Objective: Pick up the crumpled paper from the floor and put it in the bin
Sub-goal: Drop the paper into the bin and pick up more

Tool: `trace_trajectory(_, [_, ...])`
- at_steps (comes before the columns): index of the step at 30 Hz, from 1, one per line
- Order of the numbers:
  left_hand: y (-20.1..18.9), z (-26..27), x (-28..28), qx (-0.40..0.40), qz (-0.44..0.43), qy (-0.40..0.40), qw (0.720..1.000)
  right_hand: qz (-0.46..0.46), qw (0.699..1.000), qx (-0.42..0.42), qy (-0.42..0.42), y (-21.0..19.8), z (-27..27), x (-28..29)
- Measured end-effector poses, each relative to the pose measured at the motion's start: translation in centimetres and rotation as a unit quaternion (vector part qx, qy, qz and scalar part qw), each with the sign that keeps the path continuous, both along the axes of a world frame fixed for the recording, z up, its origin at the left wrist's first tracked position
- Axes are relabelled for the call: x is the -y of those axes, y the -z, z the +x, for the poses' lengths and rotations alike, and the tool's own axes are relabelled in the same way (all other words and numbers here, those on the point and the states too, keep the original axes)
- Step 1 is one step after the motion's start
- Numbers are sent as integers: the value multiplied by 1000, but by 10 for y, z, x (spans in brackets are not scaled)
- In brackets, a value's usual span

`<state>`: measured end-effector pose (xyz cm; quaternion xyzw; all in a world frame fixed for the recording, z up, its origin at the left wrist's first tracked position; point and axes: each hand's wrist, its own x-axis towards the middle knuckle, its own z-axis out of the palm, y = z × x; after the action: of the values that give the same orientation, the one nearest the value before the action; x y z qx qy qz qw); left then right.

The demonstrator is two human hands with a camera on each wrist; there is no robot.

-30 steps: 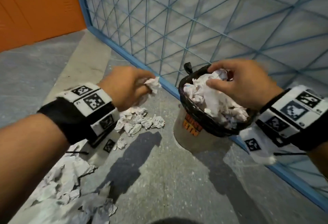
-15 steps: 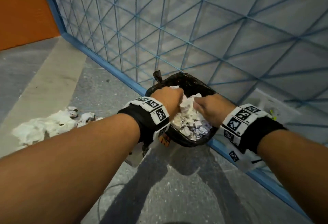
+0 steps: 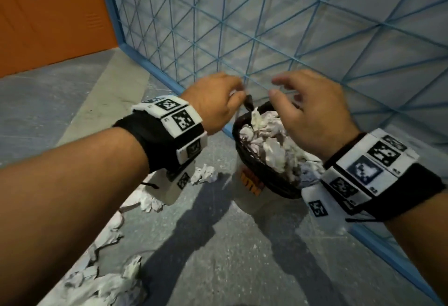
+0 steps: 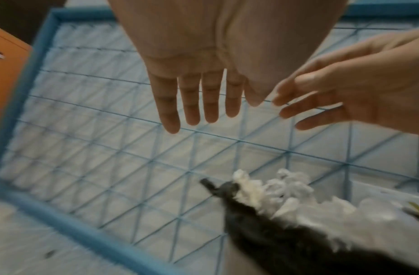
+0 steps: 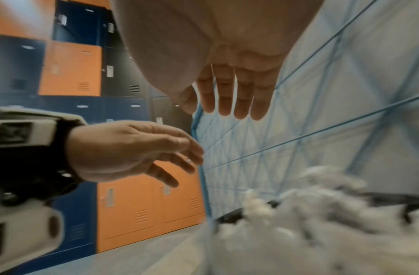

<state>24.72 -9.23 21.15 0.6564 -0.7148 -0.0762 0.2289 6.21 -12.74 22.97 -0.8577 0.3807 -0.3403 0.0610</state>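
Both hands are empty: the left hand (image 3: 213,101) and right hand (image 3: 312,114) hang with fingers spread above the full bin (image 3: 264,179). More paper (image 3: 203,174) lies on the floor (image 3: 218,257). It looks light and soft, so pinch any crinkly edge.

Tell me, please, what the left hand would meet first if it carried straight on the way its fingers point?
Probably the blue mesh fence: the left hand is open, fingers straight toward it, nothing between. The bin lies lower and aside. Depth is unclear.
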Motion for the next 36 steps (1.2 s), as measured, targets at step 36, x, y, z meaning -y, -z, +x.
trace_trajectory(36, [141,157,-203,151,374,1,915,286,811,-425,-285,171,166,-174])
